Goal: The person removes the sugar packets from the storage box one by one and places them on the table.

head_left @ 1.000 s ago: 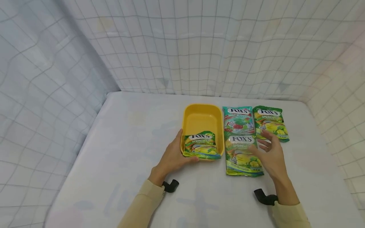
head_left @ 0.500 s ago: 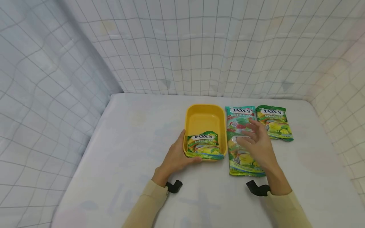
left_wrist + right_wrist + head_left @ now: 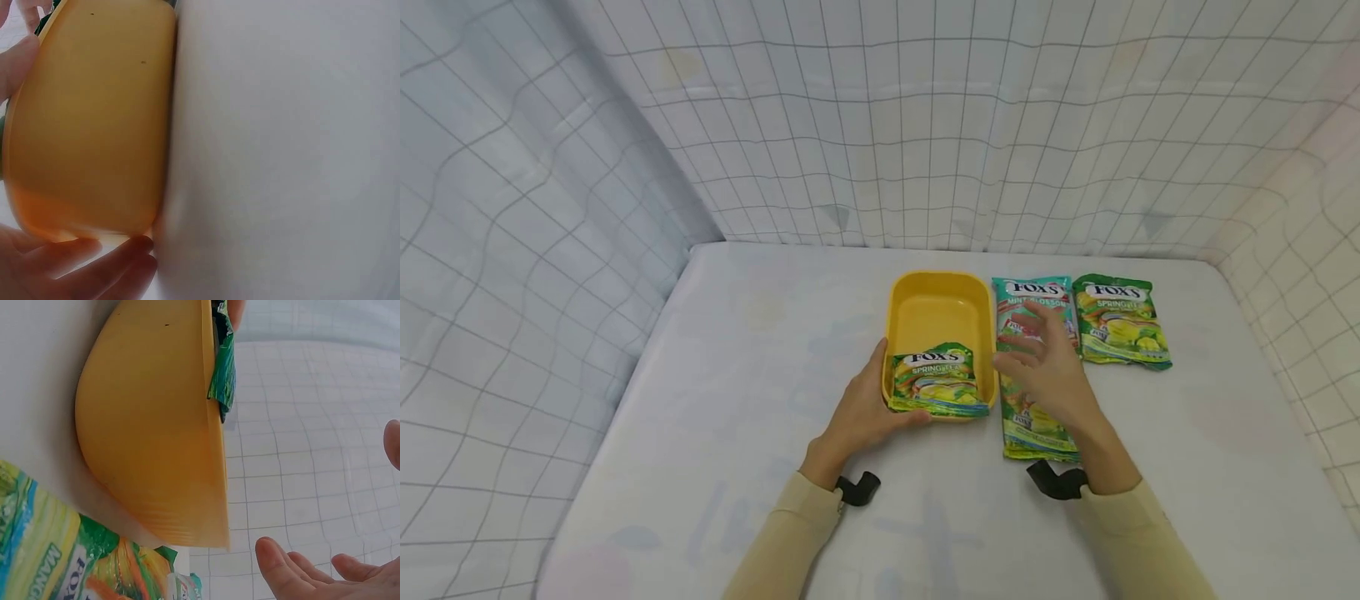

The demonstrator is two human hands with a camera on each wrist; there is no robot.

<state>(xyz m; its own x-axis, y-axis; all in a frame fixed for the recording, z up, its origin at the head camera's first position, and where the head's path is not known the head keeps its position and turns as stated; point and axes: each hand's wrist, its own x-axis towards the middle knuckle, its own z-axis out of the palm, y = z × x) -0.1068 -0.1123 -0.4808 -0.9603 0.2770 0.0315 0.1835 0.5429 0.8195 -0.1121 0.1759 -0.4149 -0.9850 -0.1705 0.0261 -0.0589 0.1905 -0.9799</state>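
A yellow plastic tray point(image 3: 942, 321) sits on the white table. Inside its near end, a green Fox's Spring Tea candy bag point(image 3: 936, 379) leans over the front rim. My left hand point(image 3: 861, 408) grips the tray's near left corner, thumb along the front and fingers point(image 3: 94, 269) against the side wall. My right hand point(image 3: 1052, 371) hovers just right of the tray with fingers spread, holding nothing. It overlaps a teal Fox's Mint Blossom bag point(image 3: 1033, 288) and a second Spring Tea bag point(image 3: 1037, 429), hiding parts of both. Its fingertips point toward the tray's right rim.
Another Spring Tea bag point(image 3: 1122, 325) lies at the far right, beside the Mint Blossom one. White cloth walls with a grid pattern point(image 3: 925, 125) enclose the table point(image 3: 737, 375) at the back and both sides. A black strap piece point(image 3: 859, 489) sits at each wrist.
My right hand has moved left, from over the right-hand bags to beside the tray's right rim. The left hand keeps its hold; tray and bags stay in place.
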